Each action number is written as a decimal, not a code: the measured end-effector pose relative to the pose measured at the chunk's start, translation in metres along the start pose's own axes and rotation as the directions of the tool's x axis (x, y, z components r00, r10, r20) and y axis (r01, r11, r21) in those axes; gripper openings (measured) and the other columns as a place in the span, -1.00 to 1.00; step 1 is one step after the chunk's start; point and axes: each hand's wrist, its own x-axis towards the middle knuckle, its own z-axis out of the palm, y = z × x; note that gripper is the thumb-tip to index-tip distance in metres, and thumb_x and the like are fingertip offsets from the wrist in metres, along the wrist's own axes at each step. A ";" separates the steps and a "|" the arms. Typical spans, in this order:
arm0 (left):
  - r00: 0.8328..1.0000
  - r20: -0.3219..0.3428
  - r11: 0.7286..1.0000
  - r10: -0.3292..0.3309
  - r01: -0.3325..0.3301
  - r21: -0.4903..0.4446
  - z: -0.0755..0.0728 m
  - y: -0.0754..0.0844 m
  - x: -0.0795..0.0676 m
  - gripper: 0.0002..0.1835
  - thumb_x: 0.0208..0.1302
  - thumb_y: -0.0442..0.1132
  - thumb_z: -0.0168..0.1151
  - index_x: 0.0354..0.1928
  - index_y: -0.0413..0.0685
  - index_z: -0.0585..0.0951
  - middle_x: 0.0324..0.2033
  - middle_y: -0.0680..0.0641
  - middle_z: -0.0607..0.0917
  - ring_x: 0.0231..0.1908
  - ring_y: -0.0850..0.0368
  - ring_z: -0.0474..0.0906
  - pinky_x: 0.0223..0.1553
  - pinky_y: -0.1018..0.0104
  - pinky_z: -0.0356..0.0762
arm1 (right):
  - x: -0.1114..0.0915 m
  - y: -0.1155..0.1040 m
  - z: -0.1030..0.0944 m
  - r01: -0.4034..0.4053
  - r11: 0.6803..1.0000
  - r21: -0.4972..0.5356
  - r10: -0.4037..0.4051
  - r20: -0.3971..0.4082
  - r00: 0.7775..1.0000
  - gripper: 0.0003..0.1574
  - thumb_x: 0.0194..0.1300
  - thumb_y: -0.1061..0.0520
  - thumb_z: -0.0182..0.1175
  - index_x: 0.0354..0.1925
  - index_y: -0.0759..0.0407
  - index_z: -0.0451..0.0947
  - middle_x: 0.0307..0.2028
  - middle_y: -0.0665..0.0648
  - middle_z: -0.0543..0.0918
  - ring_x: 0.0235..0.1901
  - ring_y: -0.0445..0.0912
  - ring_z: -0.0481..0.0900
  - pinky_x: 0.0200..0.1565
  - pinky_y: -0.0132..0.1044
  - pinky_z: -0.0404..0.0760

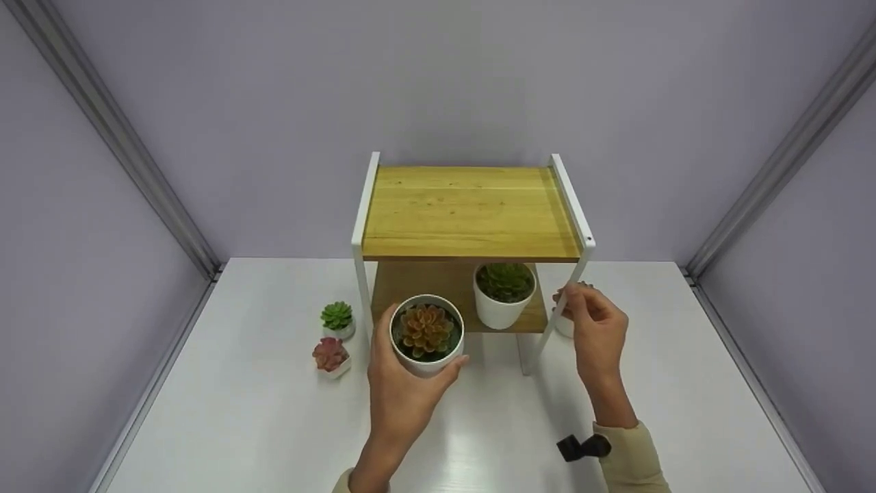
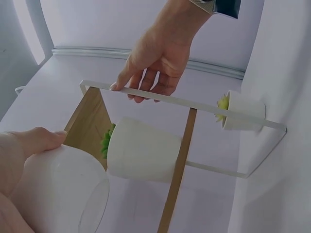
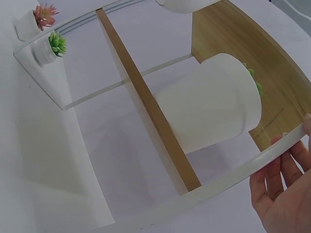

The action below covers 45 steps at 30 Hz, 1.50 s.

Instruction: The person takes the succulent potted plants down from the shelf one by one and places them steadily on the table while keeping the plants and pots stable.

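Observation:
In the head view my left hand holds a white-potted succulent with orange-brown leaves, fingers and thumb curled round the pot. It is raised in front of a two-tier shelf with wooden boards and a white metal frame. On the lower board stands another white pot with a green succulent. My right hand pinches the shelf's right front post between thumb and fingers; the right wrist view also shows these fingers at the white bar. The held pot fills the lower left of the left wrist view.
Left of the shelf sit two small potted succulents, one green and one pink. A third small pot stands on the right, partly hidden behind my right hand. Pale walls enclose the white table.

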 end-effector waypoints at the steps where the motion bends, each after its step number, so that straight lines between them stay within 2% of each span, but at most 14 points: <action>1: 1.000 0.004 1.000 0.001 -0.001 0.003 -0.002 0.000 -0.001 0.23 -0.13 -0.11 0.79 0.56 -0.15 0.23 0.43 -0.24 0.45 0.41 -0.22 0.45 0.32 -0.35 0.52 | 0.000 0.000 0.000 -0.001 1.000 0.001 0.001 0.001 1.000 -0.66 0.53 0.10 0.27 -0.10 0.42 0.72 -0.27 0.03 0.80 -0.17 -0.13 0.79 -0.03 -0.30 0.79; 8: 1.000 0.006 0.999 -0.005 0.004 0.039 -0.016 0.001 -0.005 0.22 -0.11 -0.10 0.79 0.56 -0.16 0.23 0.44 -0.23 0.43 0.42 -0.23 0.43 0.32 -0.38 0.50 | -0.001 -0.001 0.001 -0.013 1.000 0.000 0.013 0.004 1.000 -0.61 0.53 0.09 0.27 -0.09 0.49 0.69 -0.28 0.01 0.80 -0.15 -0.14 0.80 0.00 -0.25 0.79; 9: 1.000 0.006 0.999 -0.006 0.006 0.041 -0.019 0.001 -0.005 0.22 -0.11 -0.10 0.79 0.56 -0.15 0.23 0.45 -0.23 0.43 0.43 -0.24 0.42 0.32 -0.38 0.50 | -0.001 -0.001 0.001 -0.016 1.000 -0.001 0.016 0.004 1.000 -0.61 0.53 0.09 0.27 -0.09 0.49 0.70 -0.26 0.06 0.80 -0.15 -0.14 0.80 0.00 -0.24 0.79; 15: 1.000 0.024 1.000 0.013 -0.014 0.024 -0.033 0.001 -0.003 0.21 -0.11 -0.10 0.79 0.56 -0.10 0.24 0.44 -0.20 0.45 0.42 -0.21 0.43 0.30 -0.38 0.52 | 0.000 -0.001 0.001 -0.020 1.000 -0.011 0.020 -0.003 1.000 -0.62 0.52 0.06 0.28 -0.11 0.43 0.73 -0.27 0.06 0.81 -0.16 -0.15 0.80 -0.03 -0.31 0.79; 18: 0.999 0.027 0.999 0.024 -0.025 0.023 -0.039 0.001 -0.001 0.21 -0.13 -0.11 0.80 0.55 -0.09 0.26 0.43 -0.17 0.47 0.42 -0.18 0.44 0.31 -0.37 0.51 | 0.001 -0.002 0.000 -0.009 1.000 -0.003 0.009 -0.003 1.000 -0.62 0.52 0.07 0.28 -0.11 0.43 0.72 -0.29 0.00 0.81 -0.17 -0.15 0.80 -0.05 -0.33 0.78; 29: 1.000 0.016 0.995 0.006 -0.008 0.097 -0.061 0.000 0.004 0.19 -0.14 -0.03 0.80 0.53 -0.11 0.31 0.37 -0.20 0.53 0.38 -0.19 0.43 0.30 -0.48 0.43 | 0.001 -0.001 0.000 -0.003 1.000 -0.007 0.003 -0.002 1.000 -0.64 0.53 0.08 0.28 -0.14 0.42 0.73 -0.30 0.00 0.80 -0.18 -0.15 0.80 -0.05 -0.34 0.79; 34: 1.000 -0.007 0.996 0.017 -0.016 0.088 -0.071 0.000 0.006 0.21 -0.17 -0.11 0.82 0.53 -0.17 0.31 0.41 -0.20 0.51 0.39 -0.18 0.46 0.32 -0.41 0.49 | 0.001 -0.001 -0.001 -0.015 1.000 -0.005 0.015 -0.002 1.000 -0.63 0.52 0.07 0.29 -0.13 0.42 0.74 -0.29 0.00 0.81 -0.18 -0.15 0.80 -0.04 -0.33 0.79; 39: 1.000 -0.019 0.997 -0.006 0.008 0.082 -0.081 0.000 0.010 0.21 -0.15 -0.14 0.81 0.55 -0.16 0.29 0.43 -0.16 0.49 0.39 -0.13 0.46 0.33 -0.35 0.51 | 0.001 -0.001 -0.001 -0.010 1.000 -0.023 0.010 0.000 1.000 -0.60 0.53 0.05 0.28 -0.11 0.43 0.73 -0.28 0.02 0.80 -0.17 -0.12 0.80 -0.02 -0.29 0.79; 45: 0.999 -0.022 0.995 -0.032 0.034 0.099 -0.094 0.000 0.013 0.17 -0.10 -0.10 0.79 0.54 -0.15 0.29 0.40 -0.20 0.51 0.38 -0.19 0.46 0.32 -0.42 0.49 | 0.001 0.000 -0.001 -0.017 1.000 -0.022 0.017 0.004 1.000 -0.58 0.53 0.04 0.27 -0.08 0.45 0.71 -0.27 0.03 0.80 -0.15 -0.13 0.80 -0.02 -0.31 0.78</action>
